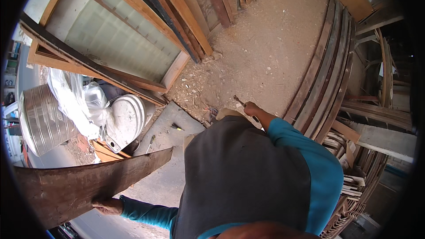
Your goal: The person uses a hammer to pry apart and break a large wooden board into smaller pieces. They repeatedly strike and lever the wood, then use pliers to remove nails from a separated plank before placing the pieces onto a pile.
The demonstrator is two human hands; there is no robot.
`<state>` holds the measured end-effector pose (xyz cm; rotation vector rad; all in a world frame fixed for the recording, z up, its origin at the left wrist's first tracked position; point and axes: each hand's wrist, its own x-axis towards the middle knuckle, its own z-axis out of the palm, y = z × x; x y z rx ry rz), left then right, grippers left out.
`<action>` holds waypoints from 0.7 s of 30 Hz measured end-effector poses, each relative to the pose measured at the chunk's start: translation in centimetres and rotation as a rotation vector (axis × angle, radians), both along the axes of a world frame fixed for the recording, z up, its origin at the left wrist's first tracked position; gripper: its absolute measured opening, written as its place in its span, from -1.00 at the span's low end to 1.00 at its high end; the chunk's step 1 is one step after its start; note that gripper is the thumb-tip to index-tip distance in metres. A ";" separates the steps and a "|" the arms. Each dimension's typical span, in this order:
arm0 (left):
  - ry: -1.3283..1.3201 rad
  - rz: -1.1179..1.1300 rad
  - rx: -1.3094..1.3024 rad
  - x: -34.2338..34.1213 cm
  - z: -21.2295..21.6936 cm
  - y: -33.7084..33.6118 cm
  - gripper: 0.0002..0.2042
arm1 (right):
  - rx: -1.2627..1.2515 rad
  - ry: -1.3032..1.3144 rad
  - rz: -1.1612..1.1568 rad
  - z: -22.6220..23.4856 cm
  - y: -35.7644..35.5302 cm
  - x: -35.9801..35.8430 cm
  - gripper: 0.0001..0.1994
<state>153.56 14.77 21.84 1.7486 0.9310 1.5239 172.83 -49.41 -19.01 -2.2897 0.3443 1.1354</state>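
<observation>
My left hand (108,206), at the lower left, is closed on the lower edge of a long brown wooden board (66,190). The board is thin and stretches from the left rim toward the middle. Held out in front of me to the right, my right hand (251,108) is closed round a slim, dark hand tool (239,101) with a narrow head; its exact kind is too small to tell. Between the two hands, on a grey sheet (166,115) on the ground, lie a tool with a black and yellow handle (177,127) and another thin tool (151,143).
At the left stand a ribbed metal drum (44,119), clear plastic bags (84,102) and a white round-topped container (126,119). Wooden frames with glass (119,40) lean at the upper left. Long curved-looking planks (321,71) and stacked timber (354,181) line the right.
</observation>
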 end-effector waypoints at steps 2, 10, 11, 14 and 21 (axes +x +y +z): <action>0.009 -0.091 0.193 10.2 3.1 -5.0 -0.51 | 0.035 -0.042 -0.099 0.4 -2.0 3.8 -0.76; 0.093 -0.470 0.120 32.1 15.4 -16.8 -0.42 | 0.109 -0.310 -0.393 2.5 -9.9 15.6 -0.81; 0.058 -0.456 0.141 34.6 16.2 -18.1 -0.41 | 0.114 -0.314 -0.415 2.6 -11.2 16.7 -0.80; -0.052 -0.320 0.114 41.9 18.7 -25.4 -0.36 | 0.134 -0.278 -0.464 3.0 -14.4 19.8 -0.77; -0.464 -0.736 0.039 59.4 20.7 -40.3 -0.23 | -0.137 -0.215 -0.677 -0.4 -23.5 18.2 -0.71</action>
